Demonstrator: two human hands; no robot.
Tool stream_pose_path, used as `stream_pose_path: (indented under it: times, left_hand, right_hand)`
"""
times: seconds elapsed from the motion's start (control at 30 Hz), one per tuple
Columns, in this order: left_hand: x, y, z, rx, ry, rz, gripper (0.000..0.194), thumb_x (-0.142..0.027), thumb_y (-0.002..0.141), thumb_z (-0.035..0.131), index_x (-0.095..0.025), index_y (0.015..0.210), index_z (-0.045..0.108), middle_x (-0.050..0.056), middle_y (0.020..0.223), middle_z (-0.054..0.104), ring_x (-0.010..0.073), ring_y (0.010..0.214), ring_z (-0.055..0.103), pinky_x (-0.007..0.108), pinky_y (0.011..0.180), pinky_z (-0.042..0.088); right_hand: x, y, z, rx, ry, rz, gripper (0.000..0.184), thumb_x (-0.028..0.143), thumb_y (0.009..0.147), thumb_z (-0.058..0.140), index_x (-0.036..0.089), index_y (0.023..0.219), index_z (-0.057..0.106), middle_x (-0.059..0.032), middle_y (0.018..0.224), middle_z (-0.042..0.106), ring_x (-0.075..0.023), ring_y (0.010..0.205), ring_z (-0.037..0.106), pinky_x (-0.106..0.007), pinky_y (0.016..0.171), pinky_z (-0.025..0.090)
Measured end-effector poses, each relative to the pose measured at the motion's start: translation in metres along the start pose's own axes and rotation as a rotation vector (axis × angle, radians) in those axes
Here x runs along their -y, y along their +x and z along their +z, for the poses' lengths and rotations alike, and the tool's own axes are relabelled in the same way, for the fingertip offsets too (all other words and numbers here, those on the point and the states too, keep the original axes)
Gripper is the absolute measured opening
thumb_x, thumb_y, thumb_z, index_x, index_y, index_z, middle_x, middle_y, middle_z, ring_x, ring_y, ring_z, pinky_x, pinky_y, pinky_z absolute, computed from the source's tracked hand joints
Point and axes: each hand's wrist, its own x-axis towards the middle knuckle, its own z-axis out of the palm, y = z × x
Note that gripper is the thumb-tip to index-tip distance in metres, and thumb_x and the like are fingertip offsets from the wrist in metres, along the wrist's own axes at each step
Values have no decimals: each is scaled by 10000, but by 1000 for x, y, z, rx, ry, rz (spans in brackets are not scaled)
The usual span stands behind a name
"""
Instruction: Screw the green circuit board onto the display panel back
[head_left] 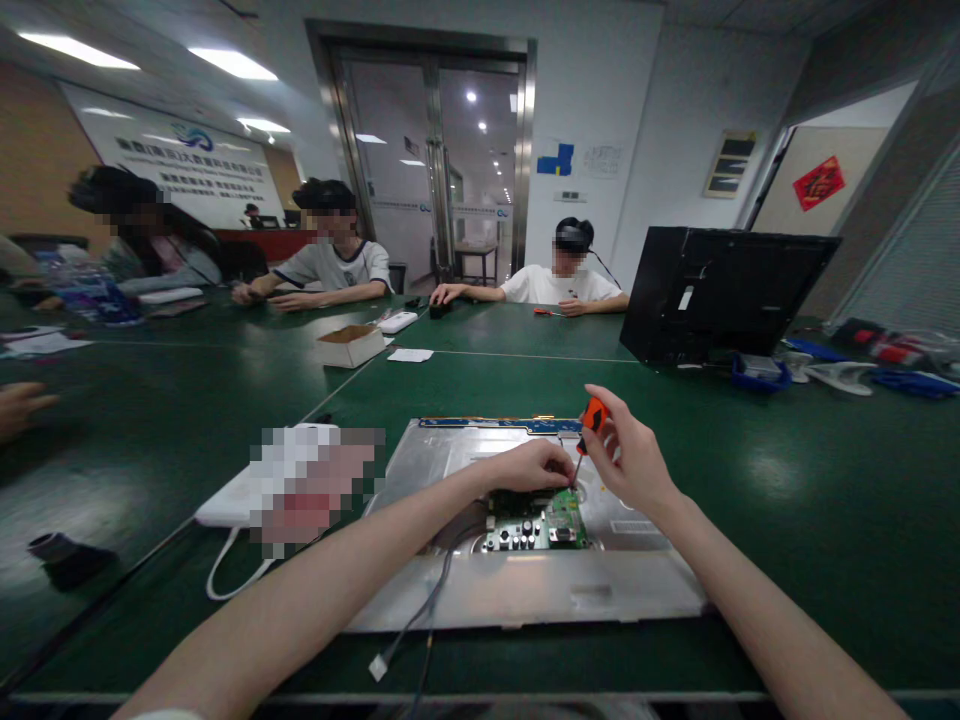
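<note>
On the green table lies a flat metal display panel (517, 590) with a green circuit board (564, 518) near its middle. My right hand (630, 455) grips an orange and black screwdriver (595, 413), its tip pointing down at the board's upper right corner. My left hand (531, 466) rests over the board's upper edge, its fingers bent and pressed together close to the screwdriver tip. What those fingers hold, if anything, is hidden. A grey cable (439, 585) with a white connector (378, 667) runs off the panel's front edge.
A white device (232, 495) with a white cable stands left of the panel, beside a dark round object (64, 550). Farther back are an open box (349, 346), a black monitor casing (720, 290) and a blue tray (759, 372). Several people sit around the table.
</note>
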Motion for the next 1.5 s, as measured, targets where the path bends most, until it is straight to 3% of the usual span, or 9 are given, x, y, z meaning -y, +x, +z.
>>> stream_pose_path:
  times: [0.3, 0.53, 0.83, 1.0, 1.17, 1.33, 1.5]
  left_hand:
    - [2, 0, 1, -6, 6, 0, 93, -80, 839, 664, -145, 828, 730, -11, 773, 689, 128, 746, 601, 202, 718, 448]
    - [2, 0, 1, -6, 6, 4, 102, -73, 845, 659, -145, 822, 727, -14, 771, 687, 127, 741, 600, 206, 728, 445]
    - [0, 0, 0, 1, 0, 0, 108, -77, 837, 657, -150, 818, 734, -22, 745, 679, 127, 731, 595, 207, 730, 441]
    - [-1, 0, 0, -1, -4, -6, 109, -69, 836, 663, -146, 790, 725, -22, 740, 674, 133, 744, 595, 211, 726, 434]
    - [-1, -1, 0, -5, -9, -7, 113, -59, 836, 655, -144, 795, 718, -18, 753, 676, 134, 749, 599, 213, 740, 440]
    - [0, -1, 1, -2, -10, -1, 105, -70, 839, 658, -143, 788, 714, -19, 741, 672, 130, 735, 593, 212, 729, 439]
    - [0, 0, 1, -1, -4, 3, 101, -80, 837, 655, -144, 804, 726, -15, 758, 684, 129, 749, 600, 207, 735, 449]
  right_hand:
    - [-4, 1, 2, -66, -30, -53, 381, 271, 964, 573, 229, 1338, 510, 55, 687, 603, -105, 458, 526, -222, 480, 448]
    - [-4, 3, 1, -92, -50, -79, 336, 306, 987, 613, 271, 1319, 578, -18, 920, 629, -115, 572, 569, -238, 508, 511]
    - [0, 2, 4, -78, -4, -43, 416, 238, 1005, 498, 241, 1421, 473, -54, 995, 683, -140, 634, 642, -247, 516, 521]
    - [-5, 0, 4, -59, 5, 21, 358, 278, 991, 517, 228, 1344, 477, -51, 967, 694, -144, 621, 656, -241, 500, 506]
    - [-4, 1, 4, -88, -5, -32, 305, 310, 969, 596, 249, 1260, 530, -37, 975, 666, -131, 620, 621, -231, 499, 510]
    - [2, 4, 1, -85, -11, -74, 305, 267, 1012, 526, 275, 1313, 571, -60, 1070, 639, -130, 661, 638, -240, 526, 537]
    - [3, 3, 0, -92, -16, -83, 352, 236, 1023, 457, 250, 1370, 508, -86, 1109, 686, -153, 698, 664, -258, 547, 541]
